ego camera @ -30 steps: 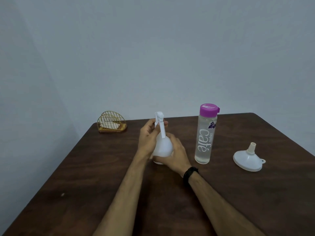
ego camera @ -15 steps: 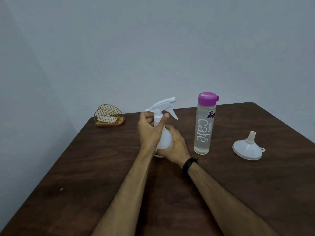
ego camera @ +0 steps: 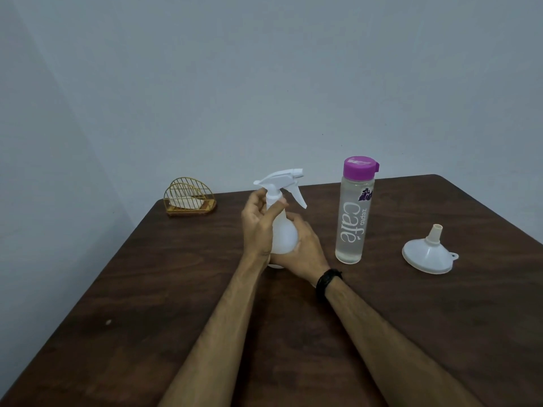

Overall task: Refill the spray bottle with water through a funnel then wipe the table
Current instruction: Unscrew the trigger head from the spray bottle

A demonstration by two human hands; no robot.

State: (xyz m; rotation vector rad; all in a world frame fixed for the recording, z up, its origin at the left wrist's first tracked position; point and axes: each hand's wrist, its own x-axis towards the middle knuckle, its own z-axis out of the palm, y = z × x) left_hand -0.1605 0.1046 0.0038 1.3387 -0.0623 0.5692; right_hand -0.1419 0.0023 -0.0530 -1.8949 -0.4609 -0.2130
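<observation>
spray bottle (ego camera: 283, 230) centre of table (ego camera: 147, 289) | water bottle (ego camera: 354, 212) right | funnel (ego camera: 427, 254) far right | wire holder (ego camera: 189, 196) back-left

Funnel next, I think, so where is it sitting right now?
In the head view the funnel lies mouth-down on the table, at the right, to the right of the purple-capped water bottle, untouched by either hand.

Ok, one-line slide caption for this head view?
Left hand grips the spray bottle neck, right hand steadies its body; water bottle and funnel wait alongside.
</observation>
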